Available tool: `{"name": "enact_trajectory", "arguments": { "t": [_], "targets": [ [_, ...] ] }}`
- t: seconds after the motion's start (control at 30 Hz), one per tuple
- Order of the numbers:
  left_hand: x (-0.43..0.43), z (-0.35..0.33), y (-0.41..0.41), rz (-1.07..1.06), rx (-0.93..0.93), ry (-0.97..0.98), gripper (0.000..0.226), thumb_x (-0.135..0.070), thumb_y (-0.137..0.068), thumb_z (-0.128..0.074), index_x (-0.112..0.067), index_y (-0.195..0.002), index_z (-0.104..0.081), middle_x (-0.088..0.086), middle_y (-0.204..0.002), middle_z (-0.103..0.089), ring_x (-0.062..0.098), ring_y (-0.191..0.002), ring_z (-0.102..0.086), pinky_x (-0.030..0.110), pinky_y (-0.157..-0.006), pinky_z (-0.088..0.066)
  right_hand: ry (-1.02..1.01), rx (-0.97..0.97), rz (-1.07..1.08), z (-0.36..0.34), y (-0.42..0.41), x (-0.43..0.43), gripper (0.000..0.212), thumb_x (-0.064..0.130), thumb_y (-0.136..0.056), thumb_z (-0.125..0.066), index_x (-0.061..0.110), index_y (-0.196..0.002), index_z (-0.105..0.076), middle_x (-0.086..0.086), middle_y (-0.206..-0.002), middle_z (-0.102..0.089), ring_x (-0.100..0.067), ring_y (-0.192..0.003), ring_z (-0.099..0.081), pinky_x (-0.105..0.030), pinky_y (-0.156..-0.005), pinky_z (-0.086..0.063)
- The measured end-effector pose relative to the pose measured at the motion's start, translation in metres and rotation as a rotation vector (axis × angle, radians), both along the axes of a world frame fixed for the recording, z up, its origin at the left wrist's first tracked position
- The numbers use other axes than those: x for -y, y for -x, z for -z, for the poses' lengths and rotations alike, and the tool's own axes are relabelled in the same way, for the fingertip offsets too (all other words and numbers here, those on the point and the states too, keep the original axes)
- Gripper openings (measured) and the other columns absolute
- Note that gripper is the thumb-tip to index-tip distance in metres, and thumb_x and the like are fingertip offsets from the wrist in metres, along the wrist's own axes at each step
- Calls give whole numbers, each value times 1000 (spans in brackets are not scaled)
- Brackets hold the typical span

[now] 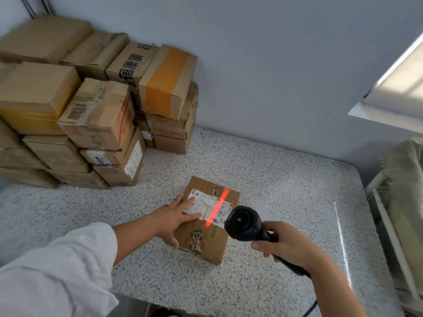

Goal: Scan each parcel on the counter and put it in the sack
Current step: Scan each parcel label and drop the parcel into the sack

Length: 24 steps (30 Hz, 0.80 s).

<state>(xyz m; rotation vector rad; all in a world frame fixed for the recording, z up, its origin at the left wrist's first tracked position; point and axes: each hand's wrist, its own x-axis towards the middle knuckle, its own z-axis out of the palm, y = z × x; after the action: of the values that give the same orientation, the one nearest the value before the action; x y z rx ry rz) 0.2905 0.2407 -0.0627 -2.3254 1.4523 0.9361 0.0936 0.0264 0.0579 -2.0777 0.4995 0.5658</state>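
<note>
Speckled grey-white counter [286, 184] underneath. Far left, stacked brown cardboard boxes [91, 115]; at right edge, pale green woven sack [402, 179]. Mid-counter, flat brown taped cardboard parcel [217, 242], long axis near-to-far, pressed down by straight fingers of left hand [170, 219]. Just right, right hand [286, 243] curled round black handheld scanner [243, 223], red beam [217, 208] crossing the white label [207, 202]. Sack well right of parcel, beyond the occupied hand; probably a left-hand carry across.

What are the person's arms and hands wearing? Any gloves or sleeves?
No gloves: the left hand and right hand are both bare, with no rings or watch showing. The left arm wears a loose white sleeve, crumpled and ending partway along the forearm. The right arm shows no sleeve in view.
</note>
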Motion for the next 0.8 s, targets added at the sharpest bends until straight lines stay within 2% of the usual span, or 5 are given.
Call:
{"name": "enact_trajectory", "arguments": {
  "t": [0.2,0.37,0.5,0.63,0.8],
  "targets": [
    [1,-2,1,5,3,2,105,-47,-74,-73,-45,-146,3,-5,-151,32,29,-139,27,52,-113,-23,52,-22,-18,7,-3,5,17,29,-81,-69,17,-92,-63,6,-71,-64,3,-57,-60,-16,-54,-46],
    [1,-3,1,-1,5,1,105,-46,-74,-73,-45,-146,2,-6,-151,32,28,-139,28,52,-113,-23,79,-32,-32,8,-4,8,21,30,-81,-69,15,-94,-63,5,-69,-64,3,-55,-59,-15,-54,-47],
    [1,-5,2,-8,0,0,104,-45,-74,-74,-45,-146,1,-7,-151,32,28,-140,26,51,-114,-23,96,-46,-32,9,-5,10,17,32,-81,-69,21,-91,-61,4,-71,-64,-4,-61,-60,-17,-56,-49],
    [1,-5,2,4,16,-15,105,-45,-74,-73,-44,-147,3,-6,-151,32,28,-140,26,50,-113,-25,98,-41,-57,8,-5,11,12,32,-81,-69,26,-84,-59,6,-69,-63,-3,-60,-60,-18,-58,-51],
    [3,-5,4,4,31,-35,106,-45,-75,-73,-43,-147,6,-4,-151,33,29,-140,27,49,-112,-29,101,-30,-67,6,-5,11,13,32,-81,-69,27,-86,-58,7,-70,-62,-5,-61,-59,-17,-57,-49]
  ]
}}
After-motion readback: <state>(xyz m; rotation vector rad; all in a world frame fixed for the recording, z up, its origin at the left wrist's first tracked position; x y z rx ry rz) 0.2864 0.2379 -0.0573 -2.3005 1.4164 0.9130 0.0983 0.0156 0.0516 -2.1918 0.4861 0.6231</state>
